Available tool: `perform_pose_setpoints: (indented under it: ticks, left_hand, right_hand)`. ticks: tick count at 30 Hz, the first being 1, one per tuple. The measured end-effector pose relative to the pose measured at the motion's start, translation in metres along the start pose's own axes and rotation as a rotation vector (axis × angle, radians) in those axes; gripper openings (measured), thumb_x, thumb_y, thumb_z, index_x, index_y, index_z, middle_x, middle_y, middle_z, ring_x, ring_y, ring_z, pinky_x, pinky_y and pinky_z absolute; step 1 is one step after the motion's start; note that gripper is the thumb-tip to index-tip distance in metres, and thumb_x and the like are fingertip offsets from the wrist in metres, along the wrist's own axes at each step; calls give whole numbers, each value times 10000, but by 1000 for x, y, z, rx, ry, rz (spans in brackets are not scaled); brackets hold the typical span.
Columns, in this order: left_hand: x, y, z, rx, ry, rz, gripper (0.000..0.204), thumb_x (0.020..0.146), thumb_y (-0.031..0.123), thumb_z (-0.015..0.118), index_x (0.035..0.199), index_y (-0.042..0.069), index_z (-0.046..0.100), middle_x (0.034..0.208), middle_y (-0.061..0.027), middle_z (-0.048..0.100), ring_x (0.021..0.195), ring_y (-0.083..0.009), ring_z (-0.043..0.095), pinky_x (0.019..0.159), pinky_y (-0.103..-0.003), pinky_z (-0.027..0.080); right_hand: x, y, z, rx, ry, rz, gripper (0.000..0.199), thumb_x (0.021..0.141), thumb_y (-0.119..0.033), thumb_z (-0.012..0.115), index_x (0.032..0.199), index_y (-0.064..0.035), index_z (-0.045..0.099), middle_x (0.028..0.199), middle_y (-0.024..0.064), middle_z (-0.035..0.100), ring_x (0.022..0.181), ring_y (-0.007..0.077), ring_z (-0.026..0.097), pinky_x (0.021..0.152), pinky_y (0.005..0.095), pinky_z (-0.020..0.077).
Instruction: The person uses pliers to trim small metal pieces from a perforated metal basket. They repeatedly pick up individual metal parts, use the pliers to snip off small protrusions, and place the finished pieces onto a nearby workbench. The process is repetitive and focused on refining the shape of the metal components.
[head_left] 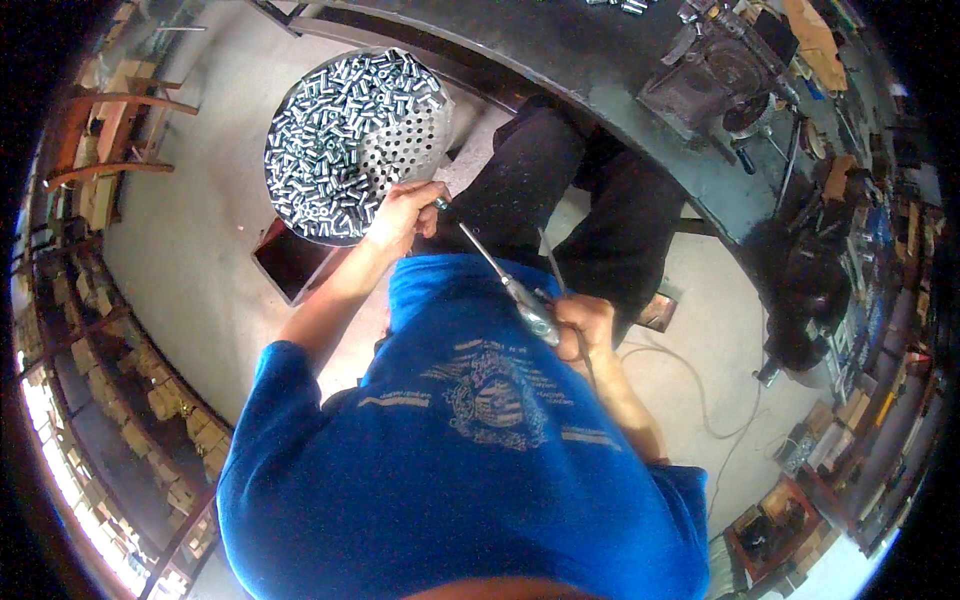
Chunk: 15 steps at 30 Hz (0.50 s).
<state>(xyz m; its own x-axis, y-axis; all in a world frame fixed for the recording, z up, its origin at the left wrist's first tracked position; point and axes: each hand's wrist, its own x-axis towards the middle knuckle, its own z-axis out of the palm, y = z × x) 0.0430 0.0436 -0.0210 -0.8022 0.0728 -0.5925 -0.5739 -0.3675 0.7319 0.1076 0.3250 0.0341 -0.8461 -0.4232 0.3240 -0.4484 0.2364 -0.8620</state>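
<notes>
My left hand (403, 215) grips the near rim of a round perforated metal pan (425, 140) that is tilted and heaped with several small shiny metal cylinders (335, 140). My right hand (585, 325) is closed on a metal air-gun tool (528, 305) whose thin nozzle points up-left toward the left hand, ending close to the pan's rim. A thin hose runs from the tool past my wrist. My blue shirt and dark trousers fill the middle of the view.
A dark red box (295, 262) lies on the pale floor under the pan. A dark curved workbench (600, 70) with a vise-like machine (715, 75) runs across the top right. Wooden chairs (110, 130) stand at left, stacked boxes along the left wall.
</notes>
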Motion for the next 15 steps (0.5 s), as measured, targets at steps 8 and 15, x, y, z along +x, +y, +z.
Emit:
perform_pose_setpoints:
  ticks: [8,15]
  left_hand:
    - [2,-1,3,134,-18,3,200,842,155,553,748,-12,610,439,19,369,359,-87,340,372,-239,305]
    - [0,1,2,176,-54,-8,200,847,167,555,763,-9,604,436,24,358,357,-87,351,367,-242,305]
  right_hand:
    - [0,1,1,-41,-68,133,213,614,-71,623,525,-30,434,492,117,401,429,285,446,419,357,324]
    - [6,-4,2,-56,-75,162,209,585,-69,634,520,-35,439,483,118,368,428,280,424,418,352,306]
